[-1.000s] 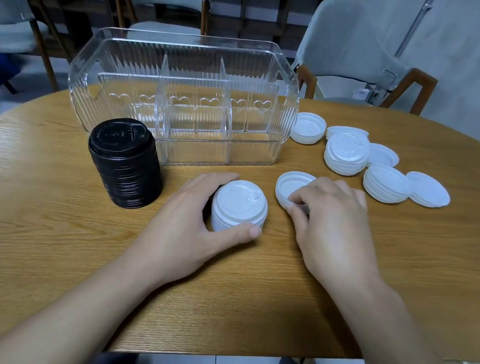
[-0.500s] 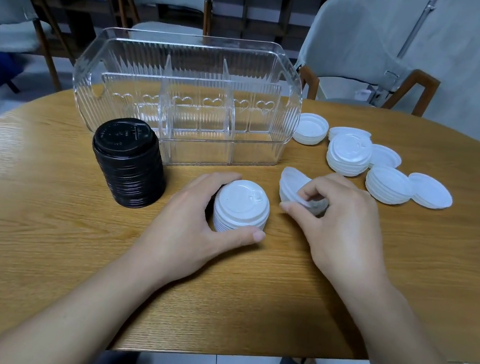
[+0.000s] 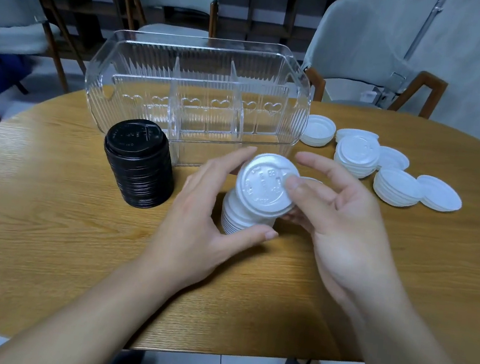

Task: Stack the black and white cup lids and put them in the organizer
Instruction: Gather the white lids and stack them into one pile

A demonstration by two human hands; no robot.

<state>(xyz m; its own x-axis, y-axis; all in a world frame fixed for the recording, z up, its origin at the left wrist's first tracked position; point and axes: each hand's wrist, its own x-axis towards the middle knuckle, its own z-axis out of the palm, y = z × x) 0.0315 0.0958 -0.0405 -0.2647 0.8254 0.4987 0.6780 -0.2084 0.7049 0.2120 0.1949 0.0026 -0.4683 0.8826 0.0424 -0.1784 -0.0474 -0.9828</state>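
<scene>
A white lid (image 3: 265, 185), earlier on the table, is now flipped top-up and held tilted over the white stack (image 3: 243, 219) by the right hand (image 3: 340, 225).

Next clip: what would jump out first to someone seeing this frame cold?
Two bare hands meet at centre over a short stack of white plastic cup lids: the left hand grips the stack while the right hand pinches a tilted white lid above it. Left of them stands a tall stack of black lids, with the clear ribbed plastic organizer behind and loose white lids scattered to the right on the wooden table.
</scene>
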